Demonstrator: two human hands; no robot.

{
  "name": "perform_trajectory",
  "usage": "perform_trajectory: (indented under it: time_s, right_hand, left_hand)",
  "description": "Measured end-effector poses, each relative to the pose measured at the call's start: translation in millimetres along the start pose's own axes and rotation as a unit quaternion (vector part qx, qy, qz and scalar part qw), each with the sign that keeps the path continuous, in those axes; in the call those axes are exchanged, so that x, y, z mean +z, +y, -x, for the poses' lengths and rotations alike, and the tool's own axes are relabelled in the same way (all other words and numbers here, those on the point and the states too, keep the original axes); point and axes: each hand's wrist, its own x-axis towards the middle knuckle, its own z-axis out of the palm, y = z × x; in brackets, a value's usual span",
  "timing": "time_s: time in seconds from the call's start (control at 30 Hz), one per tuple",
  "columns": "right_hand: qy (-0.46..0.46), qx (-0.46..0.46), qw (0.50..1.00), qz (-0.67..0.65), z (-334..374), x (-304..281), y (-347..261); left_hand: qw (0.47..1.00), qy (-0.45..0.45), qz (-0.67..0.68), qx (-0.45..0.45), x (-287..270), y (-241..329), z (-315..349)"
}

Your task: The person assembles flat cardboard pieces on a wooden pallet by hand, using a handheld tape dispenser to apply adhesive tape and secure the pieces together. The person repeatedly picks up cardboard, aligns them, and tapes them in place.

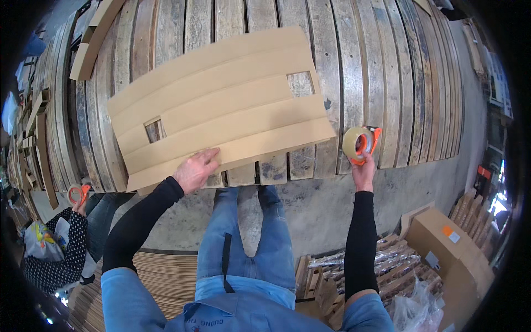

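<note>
A creased sheet of brown cardboard (227, 88) with two rectangular cut-outs lies on a table of wooden slats (354, 72). My left hand (197, 170) rests on its near flap, fingers partly bent over the cardboard near the table's front edge. To the right, apart from the cardboard, my right hand (363, 171) grips an orange tape dispenser (373, 141). A wide roll of clear tan tape (352, 140) sits in the dispenser. Whether my left fingers pinch the flap or just press on it is hard to see.
At the left, a co-worker in a dotted sleeve (62, 243) holds another orange tape dispenser (79, 193). A folded cardboard piece (94, 41) lies at the far left of the table. Stacked cardboard sheets (166, 276) stand behind me on the left, a large carton (453, 249) on the right.
</note>
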Motion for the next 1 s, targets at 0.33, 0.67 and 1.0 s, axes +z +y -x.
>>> perform_trajectory:
  time_s: [0.33,0.67,1.0]
  right_hand:
    - [0.041,-0.475,0.715,0.512,37,61,-81]
    - [-0.383,-0.498,0.247,0.738,-4,240,-18]
    - [-0.532,-0.162,0.329,0.763,-36,330,-62]
  left_hand:
    - [0.873,0.032,0.465,-0.144,-81,-2,-78]
    - [0.83,-0.136,0.517,-0.157,-36,-77,-161]
    - [0.962,0.214,-0.172,0.004,-8,31,-81]
